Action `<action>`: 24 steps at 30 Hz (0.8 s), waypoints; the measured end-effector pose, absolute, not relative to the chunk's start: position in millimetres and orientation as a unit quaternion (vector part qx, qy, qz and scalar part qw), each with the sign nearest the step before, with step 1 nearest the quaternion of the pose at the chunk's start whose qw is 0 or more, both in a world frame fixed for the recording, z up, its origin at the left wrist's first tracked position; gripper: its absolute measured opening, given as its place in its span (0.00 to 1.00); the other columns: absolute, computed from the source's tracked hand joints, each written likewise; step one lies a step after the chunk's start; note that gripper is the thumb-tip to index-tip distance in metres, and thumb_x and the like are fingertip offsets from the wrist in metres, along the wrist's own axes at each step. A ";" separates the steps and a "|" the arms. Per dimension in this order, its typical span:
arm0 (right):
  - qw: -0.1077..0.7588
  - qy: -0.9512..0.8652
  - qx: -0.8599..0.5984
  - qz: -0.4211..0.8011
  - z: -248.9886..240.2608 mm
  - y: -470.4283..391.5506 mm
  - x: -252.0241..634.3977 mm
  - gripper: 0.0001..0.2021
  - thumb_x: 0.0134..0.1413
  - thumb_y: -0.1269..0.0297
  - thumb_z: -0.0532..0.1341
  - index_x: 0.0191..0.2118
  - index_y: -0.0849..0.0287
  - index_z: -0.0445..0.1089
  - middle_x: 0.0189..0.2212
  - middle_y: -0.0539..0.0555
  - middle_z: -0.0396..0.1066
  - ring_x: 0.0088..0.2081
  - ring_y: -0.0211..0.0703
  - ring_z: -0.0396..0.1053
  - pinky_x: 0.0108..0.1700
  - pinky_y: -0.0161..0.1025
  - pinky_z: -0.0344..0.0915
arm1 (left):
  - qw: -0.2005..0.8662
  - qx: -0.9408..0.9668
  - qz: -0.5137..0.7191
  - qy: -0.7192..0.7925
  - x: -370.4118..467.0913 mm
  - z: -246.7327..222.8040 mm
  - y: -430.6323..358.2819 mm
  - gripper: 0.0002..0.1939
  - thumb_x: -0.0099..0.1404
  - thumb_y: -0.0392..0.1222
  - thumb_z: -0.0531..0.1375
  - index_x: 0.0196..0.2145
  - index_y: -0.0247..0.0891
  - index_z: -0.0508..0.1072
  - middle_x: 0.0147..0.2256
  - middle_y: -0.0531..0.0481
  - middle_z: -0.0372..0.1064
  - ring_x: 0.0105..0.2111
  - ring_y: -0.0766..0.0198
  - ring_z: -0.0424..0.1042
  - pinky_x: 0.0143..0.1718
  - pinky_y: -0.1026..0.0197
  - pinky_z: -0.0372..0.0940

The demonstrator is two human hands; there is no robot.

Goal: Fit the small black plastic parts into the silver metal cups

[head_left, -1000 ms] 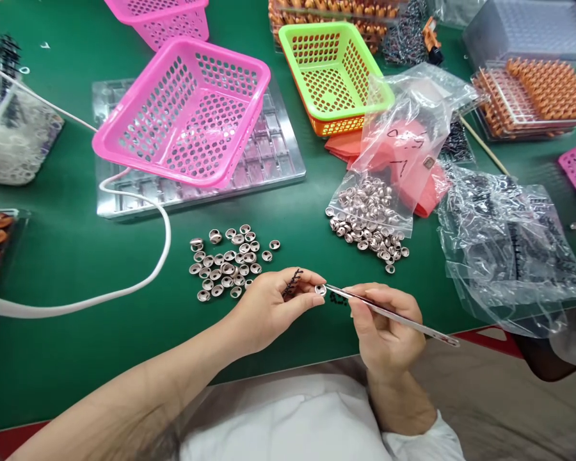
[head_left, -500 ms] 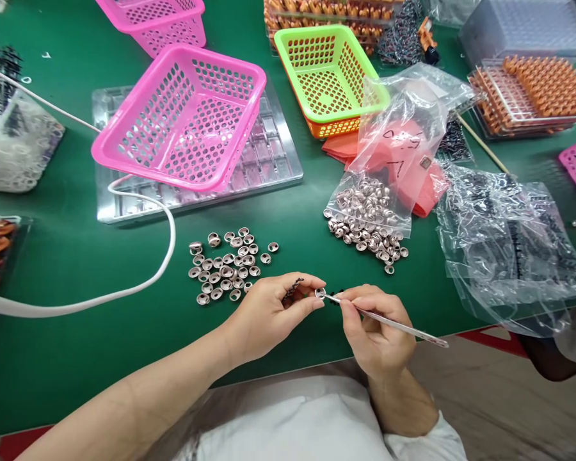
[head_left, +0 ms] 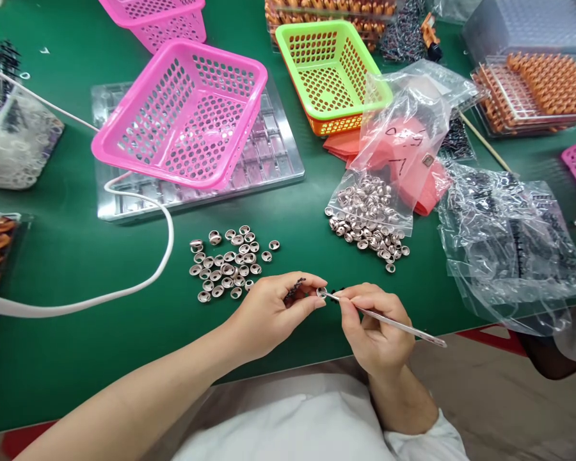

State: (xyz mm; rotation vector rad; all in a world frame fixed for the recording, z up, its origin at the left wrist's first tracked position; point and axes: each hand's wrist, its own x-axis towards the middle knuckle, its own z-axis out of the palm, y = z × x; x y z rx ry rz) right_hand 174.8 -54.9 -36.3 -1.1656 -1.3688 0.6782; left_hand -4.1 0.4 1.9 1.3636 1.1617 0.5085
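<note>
My left hand (head_left: 276,310) pinches a small round metal cap (head_left: 321,292) between thumb and fingertips. A strip of small black parts (head_left: 295,290) is tucked inside the same hand, partly hidden by the fingers. My right hand (head_left: 381,326) is closed around a thin metal stick tool (head_left: 403,325), whose tip reaches to the cap. More small black parts (head_left: 335,295) show just behind the tool tip. Left of the hands, several loose metal caps (head_left: 228,269) lie on the green table (head_left: 100,365). A larger pile of caps (head_left: 372,218) spills from a clear plastic bag (head_left: 406,109).
A pink basket (head_left: 182,115) stands on a silver tray (head_left: 283,153), with a white cable (head_left: 166,256) beside it. Farther back are a green basket (head_left: 336,70), orange parts in clear trays (head_left: 552,83) and black parts in plastic bags (head_left: 513,237). A bin of white rings (head_left: 22,141) is at left.
The hands, cap and tool hold nearly the same pose. The whole view has shifted very slightly.
</note>
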 end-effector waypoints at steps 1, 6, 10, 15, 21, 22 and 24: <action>0.571 -0.583 -0.500 0.290 -36.6 -55.3 174.9 0.15 0.55 0.80 0.65 0.43 0.54 0.68 0.33 0.51 0.76 0.36 0.45 0.79 0.36 0.44 0.77 | 0.593 0.591 0.223 0.499 -4.0 1.4 0.1 0.10 0.65 0.43 0.64 0.42 0.37 0.80 0.32 0.52 0.80 0.28 0.66 0.75 0.30 0.67 0.69; 0.565 -0.586 -0.504 0.289 -37.7 -55.3 175.3 0.14 0.55 0.80 0.65 0.42 0.53 0.68 0.33 0.50 0.77 0.36 0.44 0.79 0.36 0.44 0.77 | 0.560 0.620 0.246 0.492 -5.2 -2.4 -1.4 0.09 0.65 0.41 0.63 0.41 0.36 0.80 0.33 0.51 0.80 0.29 0.65 0.76 0.31 0.67 0.69; 0.559 -0.598 -0.495 0.292 -37.9 -54.3 175.8 0.16 0.54 0.82 0.65 0.43 0.54 0.68 0.33 0.50 0.77 0.36 0.43 0.79 0.37 0.43 0.77 | 0.540 0.635 0.245 0.495 -5.5 -4.5 -3.6 0.09 0.65 0.40 0.63 0.40 0.35 0.80 0.32 0.51 0.80 0.29 0.65 0.76 0.32 0.67 0.69; 0.571 -0.585 -0.487 0.307 -38.5 -55.3 174.8 0.16 0.54 0.83 0.64 0.43 0.55 0.68 0.35 0.51 0.77 0.38 0.43 0.79 0.38 0.42 0.78 | 0.503 0.669 0.226 0.499 -7.9 3.7 -3.1 0.11 0.66 0.43 0.62 0.42 0.36 0.80 0.31 0.51 0.80 0.27 0.66 0.75 0.31 0.67 0.68; 0.617 -0.541 -0.478 0.313 -41.2 -56.1 173.9 0.15 0.57 0.81 0.63 0.43 0.54 0.67 0.36 0.51 0.76 0.38 0.43 0.78 0.35 0.41 0.78 | 0.331 0.725 0.102 0.595 -41.3 17.0 21.4 0.13 0.67 0.45 0.58 0.44 0.41 0.80 0.34 0.50 0.81 0.29 0.59 0.76 0.32 0.61 0.66; 0.618 -0.542 -0.476 0.311 -41.8 -55.8 173.8 0.14 0.57 0.80 0.63 0.43 0.54 0.67 0.35 0.51 0.76 0.38 0.43 0.78 0.35 0.41 0.78 | 0.308 0.725 0.069 0.612 -48.2 17.3 26.9 0.12 0.67 0.45 0.58 0.42 0.41 0.79 0.32 0.51 0.80 0.29 0.58 0.76 0.32 0.60 0.65; 0.617 -0.547 -0.474 0.307 -43.0 -55.1 173.6 0.14 0.57 0.80 0.63 0.43 0.53 0.67 0.35 0.51 0.77 0.39 0.43 0.78 0.34 0.40 0.78 | 0.275 0.719 0.004 0.638 -59.9 16.7 36.2 0.09 0.66 0.46 0.58 0.38 0.42 0.78 0.29 0.51 0.80 0.30 0.55 0.77 0.31 0.59 0.63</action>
